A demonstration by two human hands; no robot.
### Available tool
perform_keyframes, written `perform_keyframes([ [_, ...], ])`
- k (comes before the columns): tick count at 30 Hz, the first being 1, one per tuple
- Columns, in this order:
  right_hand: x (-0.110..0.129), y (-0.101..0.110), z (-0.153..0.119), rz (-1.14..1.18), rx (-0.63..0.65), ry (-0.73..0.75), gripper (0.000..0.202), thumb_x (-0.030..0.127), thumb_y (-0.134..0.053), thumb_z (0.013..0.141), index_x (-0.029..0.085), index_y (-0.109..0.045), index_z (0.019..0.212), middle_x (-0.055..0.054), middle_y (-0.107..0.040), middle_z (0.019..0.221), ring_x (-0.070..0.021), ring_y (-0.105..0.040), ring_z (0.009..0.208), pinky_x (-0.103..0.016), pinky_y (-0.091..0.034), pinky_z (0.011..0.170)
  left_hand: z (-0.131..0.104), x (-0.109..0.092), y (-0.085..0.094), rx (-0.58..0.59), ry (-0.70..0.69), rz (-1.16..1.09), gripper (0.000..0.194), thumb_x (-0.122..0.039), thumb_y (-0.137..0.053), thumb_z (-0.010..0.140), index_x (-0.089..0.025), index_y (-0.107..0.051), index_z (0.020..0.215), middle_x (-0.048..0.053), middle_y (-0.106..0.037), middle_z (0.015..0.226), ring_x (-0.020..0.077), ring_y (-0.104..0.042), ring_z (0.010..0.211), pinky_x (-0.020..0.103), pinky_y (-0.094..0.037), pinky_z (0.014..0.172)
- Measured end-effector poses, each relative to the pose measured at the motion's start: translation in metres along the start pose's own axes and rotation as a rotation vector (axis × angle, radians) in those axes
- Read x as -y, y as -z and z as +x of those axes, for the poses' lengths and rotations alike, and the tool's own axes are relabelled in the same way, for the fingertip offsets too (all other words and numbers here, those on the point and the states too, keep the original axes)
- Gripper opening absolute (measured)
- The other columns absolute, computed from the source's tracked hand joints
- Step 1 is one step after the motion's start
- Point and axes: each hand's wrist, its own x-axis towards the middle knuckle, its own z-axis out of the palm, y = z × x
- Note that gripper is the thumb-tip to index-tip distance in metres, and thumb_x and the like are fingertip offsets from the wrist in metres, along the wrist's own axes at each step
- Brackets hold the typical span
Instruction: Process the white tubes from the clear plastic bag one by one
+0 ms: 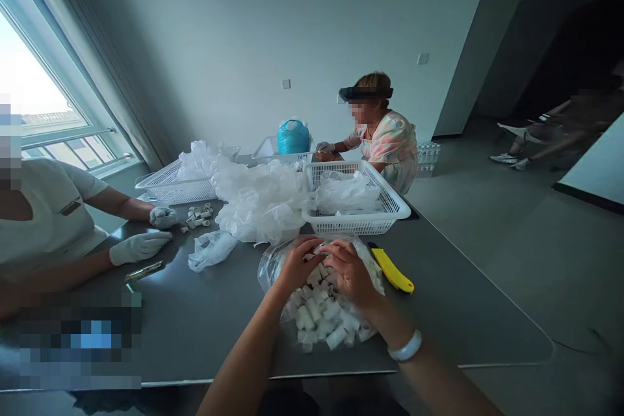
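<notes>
In front of me lies a clear plastic bag full of short white tube pieces. My left hand and my right hand are over the bag's far part, fingers bent and fingertips almost meeting. Between them shows a small white piece, mostly hidden by the fingers; it looks like one of the tubes. A pale bracelet circles my right wrist. Just right of the bag, a yellow-handled cutter rests on the dark table.
Ahead are a heap of clear bags, a white basket and another basket. At left, a person's gloved hands are near loose tubes. Another person sits at the far side by a blue bag.
</notes>
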Motion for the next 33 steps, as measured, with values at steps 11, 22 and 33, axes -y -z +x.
perform_keyframes([
  [11,0.0,0.004,0.002,-0.073,0.02,0.002,0.035,0.008,-0.034,0.085,0.025,-0.064,0.082,-0.003,-0.062,0.11,-0.0216,-0.048,0.109,-0.042,-0.043,0.094,-0.002,-0.005,0.0,-0.02,-0.006,-0.01,0.024,-0.03,-0.057,0.081,-0.02,-0.064,0.101,0.008,-0.063,0.105,0.0185,-0.061,0.096,0.029,-0.051,0.08],
  [22,0.006,-0.004,0.001,0.043,0.124,-0.041,0.04,-0.001,-0.035,0.076,0.023,-0.067,0.074,-0.006,-0.061,0.103,-0.0231,-0.028,0.131,-0.048,-0.034,0.103,-0.005,-0.005,-0.002,-0.082,-0.09,0.213,0.023,-0.015,-0.061,0.076,-0.023,-0.062,0.097,0.005,-0.062,0.102,0.0173,-0.06,0.098,0.031,-0.05,0.087],
  [33,0.013,0.003,0.01,1.184,0.041,-0.62,0.006,0.032,-0.063,0.07,0.027,-0.065,0.073,-0.001,-0.064,0.084,-0.022,-0.058,0.093,-0.039,-0.048,0.083,-0.005,0.007,-0.004,-0.232,-0.287,0.449,0.022,-0.011,-0.054,0.082,-0.02,-0.056,0.101,0.006,-0.06,0.104,0.0165,-0.06,0.096,0.029,-0.052,0.083],
])
